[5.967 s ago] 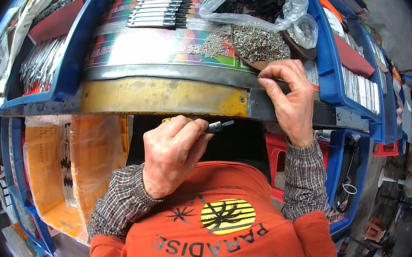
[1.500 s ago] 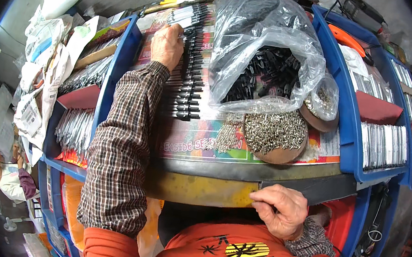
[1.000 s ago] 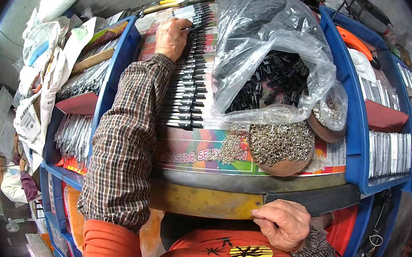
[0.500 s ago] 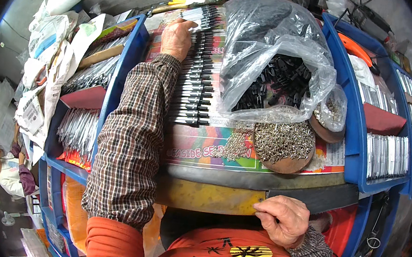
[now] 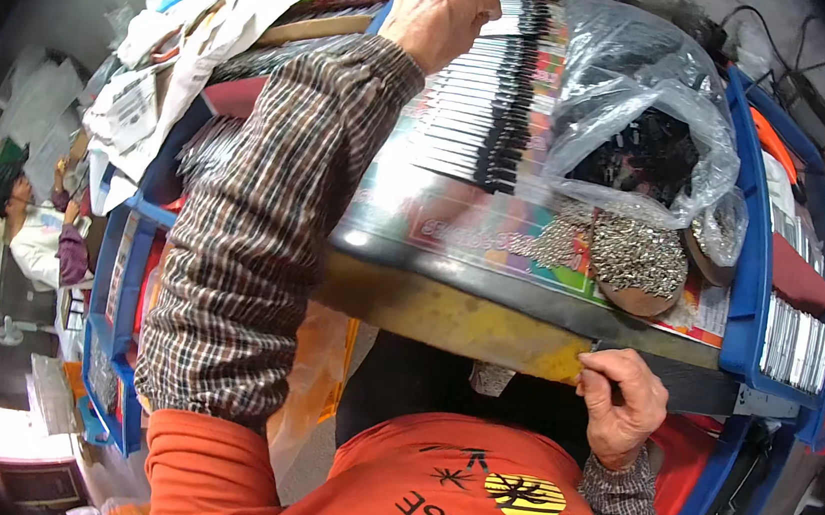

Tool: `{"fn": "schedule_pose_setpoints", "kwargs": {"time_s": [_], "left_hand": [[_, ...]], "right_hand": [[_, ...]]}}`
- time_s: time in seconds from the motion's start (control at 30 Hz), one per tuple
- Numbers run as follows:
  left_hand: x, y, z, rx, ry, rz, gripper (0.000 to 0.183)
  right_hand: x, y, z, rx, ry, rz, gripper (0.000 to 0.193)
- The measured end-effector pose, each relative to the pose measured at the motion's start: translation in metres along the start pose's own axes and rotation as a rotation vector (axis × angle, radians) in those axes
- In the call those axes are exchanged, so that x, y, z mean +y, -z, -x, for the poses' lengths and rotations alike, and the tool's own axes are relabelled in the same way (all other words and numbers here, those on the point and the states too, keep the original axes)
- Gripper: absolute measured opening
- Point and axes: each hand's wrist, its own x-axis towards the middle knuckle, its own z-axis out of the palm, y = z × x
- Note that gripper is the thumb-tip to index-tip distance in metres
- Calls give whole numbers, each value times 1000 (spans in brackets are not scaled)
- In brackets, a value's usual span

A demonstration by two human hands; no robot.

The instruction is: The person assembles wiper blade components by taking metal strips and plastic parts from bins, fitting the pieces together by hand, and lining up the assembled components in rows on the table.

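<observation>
A long row of slim silver rods with black end pieces [image 5: 488, 115] lies side by side on the printed sheet covering the table [image 5: 428, 204]. At the far left end of this row is my left hand [image 5: 437, 21], its fingers curled together. Its fingertips are partly hidden, so what they hold cannot be made out. My right hand [image 5: 623, 405] is closed in a pinch just off the table's near edge, thumb against forefinger. Anything between those fingertips is too small to name. Small metal pins fill a round brown dish [image 5: 637, 299] ahead of it, with more pins [image 5: 568, 236] loose beside it.
An open clear plastic bag [image 5: 645, 56] of black plastic pieces stands behind the dish. Blue trays [image 5: 747, 283] of silver parts flank the table on both sides. Papers and plastic wrap [image 5: 141, 113] heap up at left. Another person [image 5: 35, 218] sits far left.
My view has turned, so table and row appear farther right and higher. My left hand stays by the row's far end, slightly farther left of it. My right hand remains pinched near the edge.
</observation>
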Motion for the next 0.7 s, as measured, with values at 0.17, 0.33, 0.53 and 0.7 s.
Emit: {"fn": "schedule_pose_setpoints", "kwargs": {"time_s": [0.17,0.33,0.53,0.7], "left_hand": [[2,65,67,-25,-59,-28,11],[-26,113,141,-63,210,-10,9],[-65,114,191,-305,533,-61,12],[-78,101,208,-428,451,-124,17]], "right_hand": [[3,-2,3,33,12,-23,12],[0,-7,3,50,-33,-3,9],[-3,-9,3,74,-78,-12,7],[-7,-14,1,79,-153,-53,6]]}}
